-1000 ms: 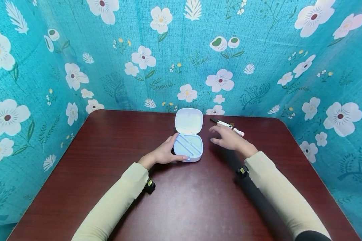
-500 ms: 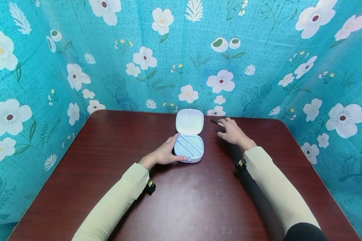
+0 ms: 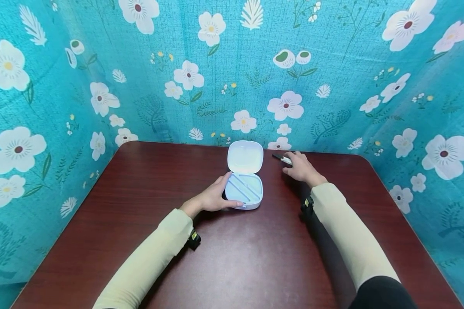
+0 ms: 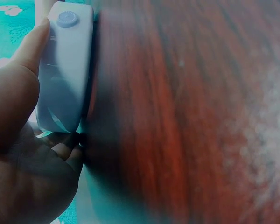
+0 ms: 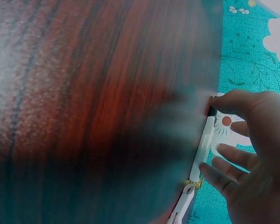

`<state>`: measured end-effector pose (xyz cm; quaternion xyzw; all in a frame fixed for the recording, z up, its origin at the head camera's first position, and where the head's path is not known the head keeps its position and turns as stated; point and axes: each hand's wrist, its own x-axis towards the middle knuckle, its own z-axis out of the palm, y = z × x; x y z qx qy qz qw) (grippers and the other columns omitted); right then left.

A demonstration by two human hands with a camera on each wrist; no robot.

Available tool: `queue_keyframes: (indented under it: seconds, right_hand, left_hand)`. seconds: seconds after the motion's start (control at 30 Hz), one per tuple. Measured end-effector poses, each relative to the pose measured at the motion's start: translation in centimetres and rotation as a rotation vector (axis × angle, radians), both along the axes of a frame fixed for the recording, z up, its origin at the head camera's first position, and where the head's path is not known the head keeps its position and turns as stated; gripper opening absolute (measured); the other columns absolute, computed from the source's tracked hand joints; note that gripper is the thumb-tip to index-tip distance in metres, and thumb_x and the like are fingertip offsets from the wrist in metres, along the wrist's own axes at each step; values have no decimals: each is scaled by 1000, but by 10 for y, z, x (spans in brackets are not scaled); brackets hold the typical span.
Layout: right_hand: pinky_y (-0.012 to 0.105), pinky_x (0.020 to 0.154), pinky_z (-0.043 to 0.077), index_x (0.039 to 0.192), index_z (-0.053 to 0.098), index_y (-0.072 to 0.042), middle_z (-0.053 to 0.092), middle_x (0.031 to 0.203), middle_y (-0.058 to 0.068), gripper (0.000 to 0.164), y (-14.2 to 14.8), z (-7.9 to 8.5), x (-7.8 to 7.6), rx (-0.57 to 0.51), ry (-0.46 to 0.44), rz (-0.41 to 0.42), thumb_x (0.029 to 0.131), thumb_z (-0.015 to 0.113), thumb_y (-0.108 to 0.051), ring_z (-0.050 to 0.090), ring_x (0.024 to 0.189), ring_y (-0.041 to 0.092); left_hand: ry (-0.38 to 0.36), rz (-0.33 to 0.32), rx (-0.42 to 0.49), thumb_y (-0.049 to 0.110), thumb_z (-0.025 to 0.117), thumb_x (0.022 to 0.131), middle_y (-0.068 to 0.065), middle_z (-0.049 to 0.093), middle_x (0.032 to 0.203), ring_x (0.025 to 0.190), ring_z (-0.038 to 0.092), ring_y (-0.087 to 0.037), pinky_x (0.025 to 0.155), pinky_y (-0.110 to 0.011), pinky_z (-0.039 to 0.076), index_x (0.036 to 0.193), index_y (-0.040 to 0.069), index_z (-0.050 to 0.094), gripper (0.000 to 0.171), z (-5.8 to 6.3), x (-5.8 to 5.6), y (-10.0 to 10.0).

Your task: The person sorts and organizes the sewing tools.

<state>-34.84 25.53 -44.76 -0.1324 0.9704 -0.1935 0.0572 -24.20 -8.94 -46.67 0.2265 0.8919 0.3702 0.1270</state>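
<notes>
A pale lilac box [image 3: 244, 192], its white lid [image 3: 245, 157] tipped back, stands on the table. Inside it are a light tray surface and slanted bars. My left hand [image 3: 214, 196] holds the box's left side, thumb along the front and other fingers round the far corner. In the left wrist view a round button [image 4: 67, 19] shows on the box wall. My right hand [image 3: 299, 166] is over a slim white stick with a black end [image 5: 204, 144], like a pen. Its thumb is at the black end and its loosely bent fingers lie along the white part.
A small gold-coloured piece [image 5: 196, 185] and a white looped bundle [image 5: 180, 205] lie in line with the stick, hidden by the hand in the head view. The dark red wooden table [image 3: 158, 171] ends at a blue flowered curtain [image 3: 216, 77].
My right hand has moved away from the box and come down over the white stick and the pieces beside it. The left hand and box stay together; the view has shifted slightly.
</notes>
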Motion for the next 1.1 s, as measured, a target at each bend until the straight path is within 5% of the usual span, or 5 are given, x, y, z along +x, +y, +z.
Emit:
queue_keyframes:
  seconds: [0.53, 1.1]
  right_hand:
    - [61, 103, 40, 146, 48, 3, 50, 139, 28, 55, 4, -4, -8, 36, -3, -1, 97, 66, -16, 38, 133, 45]
    - [54, 91, 48, 131, 56, 10, 56, 122, 27, 44, 4, -11, -7, 21, -6, -14, 98, 66, -17, 53, 105, 37]
  left_hand:
    - [-13, 11, -18, 51, 81, 85, -18, 21, 165, 150, 29, -28, 120, -44, 29, 165, 9, 5, 118, 0, -1, 1]
    - [-11, 15, -17, 52, 81, 85, -17, 23, 164, 148, 31, -27, 120, -43, 30, 165, 12, 5, 118, -1, 0, 2]
